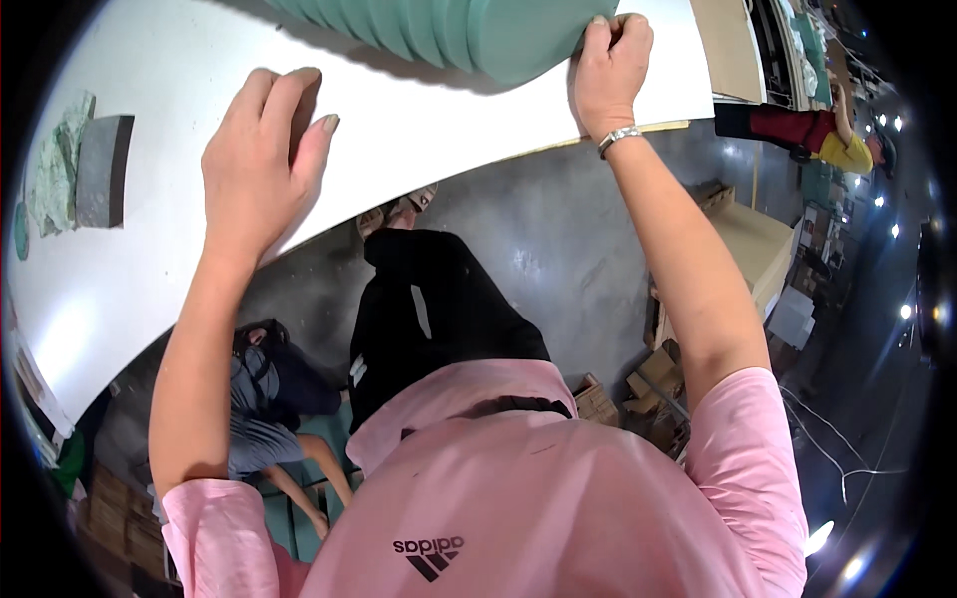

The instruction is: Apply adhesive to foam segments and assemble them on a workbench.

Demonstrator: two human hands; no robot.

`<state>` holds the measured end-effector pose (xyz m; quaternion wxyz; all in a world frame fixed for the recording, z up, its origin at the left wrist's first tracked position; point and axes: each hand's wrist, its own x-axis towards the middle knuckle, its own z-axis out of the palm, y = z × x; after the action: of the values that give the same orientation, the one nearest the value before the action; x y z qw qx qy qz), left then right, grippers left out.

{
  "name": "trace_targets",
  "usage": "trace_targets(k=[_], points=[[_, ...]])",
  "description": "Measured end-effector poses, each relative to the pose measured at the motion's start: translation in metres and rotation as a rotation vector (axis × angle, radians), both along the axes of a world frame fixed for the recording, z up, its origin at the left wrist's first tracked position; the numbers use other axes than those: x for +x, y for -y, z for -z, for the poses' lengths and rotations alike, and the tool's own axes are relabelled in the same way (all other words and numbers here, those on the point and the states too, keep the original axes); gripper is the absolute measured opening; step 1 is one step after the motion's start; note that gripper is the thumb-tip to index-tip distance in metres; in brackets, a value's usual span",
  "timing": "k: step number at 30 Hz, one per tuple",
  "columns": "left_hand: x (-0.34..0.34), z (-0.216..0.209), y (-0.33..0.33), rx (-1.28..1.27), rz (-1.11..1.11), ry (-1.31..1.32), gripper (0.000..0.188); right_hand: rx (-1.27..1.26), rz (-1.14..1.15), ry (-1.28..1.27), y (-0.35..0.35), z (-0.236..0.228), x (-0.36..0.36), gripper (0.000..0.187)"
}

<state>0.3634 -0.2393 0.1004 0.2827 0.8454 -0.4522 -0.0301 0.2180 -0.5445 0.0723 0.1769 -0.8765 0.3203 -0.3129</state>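
The right hand (611,75) has its fingers bent, thumb tip against the edge of the green stack (528,35); whether it pinches that edge I cannot tell. The left hand (261,159) is empty and loosely curled, its thumb apart from the fingers, above the near side of the white table (150,289). With twelve at the top of the view, the stack lies at ten o'clock from the right hand and two o'clock from the left, its ribbed, overlapping rounds running out past the upper edge. A bracelet (619,138) circles the right wrist. At nine o'clock from the left hand, well apart, a grey block (100,171) sits on the table, with a rough green lump (62,174) just beside it on the far side. Between two and three o'clock from the right hand is some cardboard (726,45); farther out, between three and four, a co-worker (842,149) in red and yellow. A carton (743,244) stands at five o'clock. At six o'clock from the left hand, below the table, is a second person (264,399), partly hidden by the forearm.
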Motion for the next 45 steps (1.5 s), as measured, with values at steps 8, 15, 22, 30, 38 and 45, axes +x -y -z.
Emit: trace_targets(k=[8, 15, 22, 30, 38, 45], points=[[-0.001, 0.003, -0.003, 0.0, 0.001, 0.016, 0.029, -0.004, 0.032, 0.002, -0.002, 0.006, 0.003, 0.028], [0.002, 0.004, -0.001, -0.012, 0.002, -0.013, 0.028, 0.024, 0.059, -0.006, 0.0, 0.007, 0.004, 0.027], [0.003, 0.005, -0.003, -0.031, 0.007, -0.024, 0.028, -0.005, 0.009, 0.001, -0.007, 0.0, 0.002, 0.017], [0.003, 0.008, -0.004, -0.037, 0.006, -0.017, 0.026, -0.024, -0.002, -0.006, -0.01, -0.003, 0.002, 0.017], [-0.001, 0.0, -0.003, -0.028, 0.001, -0.023, 0.027, 0.01, 0.009, -0.001, -0.012, -0.004, 0.002, 0.017], [0.001, 0.006, -0.001, -0.047, -0.006, -0.027, 0.026, -0.041, 0.014, -0.006, -0.002, 0.001, 0.002, 0.017]])
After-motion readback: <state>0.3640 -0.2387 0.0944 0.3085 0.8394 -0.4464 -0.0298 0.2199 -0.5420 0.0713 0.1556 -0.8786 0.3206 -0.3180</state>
